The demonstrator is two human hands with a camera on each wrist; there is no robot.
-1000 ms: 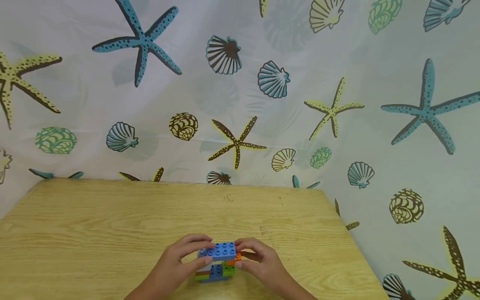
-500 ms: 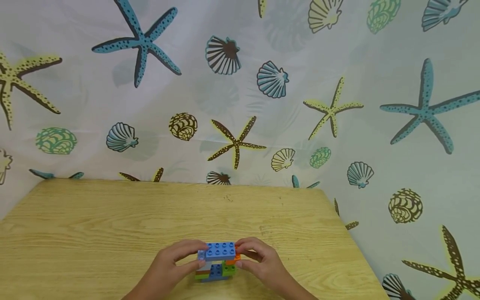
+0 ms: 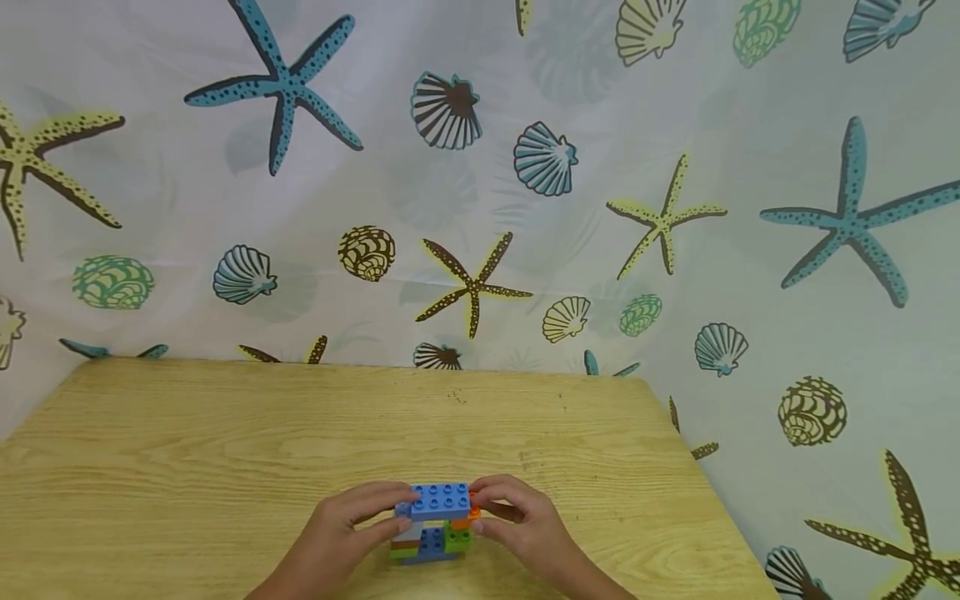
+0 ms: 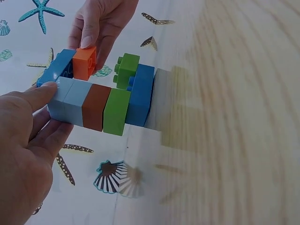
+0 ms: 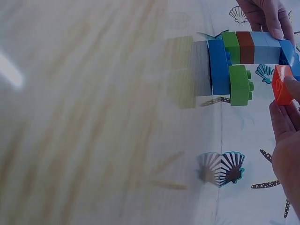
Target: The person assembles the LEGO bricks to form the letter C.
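Observation:
Toy building bricks form a small structure on the table before me. Its blue base brick [image 4: 141,96] carries a column of a green brick [image 4: 117,111], a brown brick [image 4: 95,108] and light blue bricks [image 4: 77,101]. Across the top lies a studded blue brick [image 3: 442,503], with an orange brick [image 4: 84,63] under its right end. A gap separates the orange brick from another green brick [image 5: 239,85] on the base. My left hand [image 3: 341,529] pinches the light blue bricks at the column's top. Between thumb and fingers, my right hand [image 3: 528,523] holds the orange brick.
The wood-grain table [image 3: 225,450] extends behind and to both sides of the bricks. A pale curtain [image 3: 480,192] printed with shells and starfish rises along its back and right edges.
My left hand has drawn back leftward from over the blue top brick to the column's left end, uncovering more studs. The right hand and the bricks look almost unmoved.

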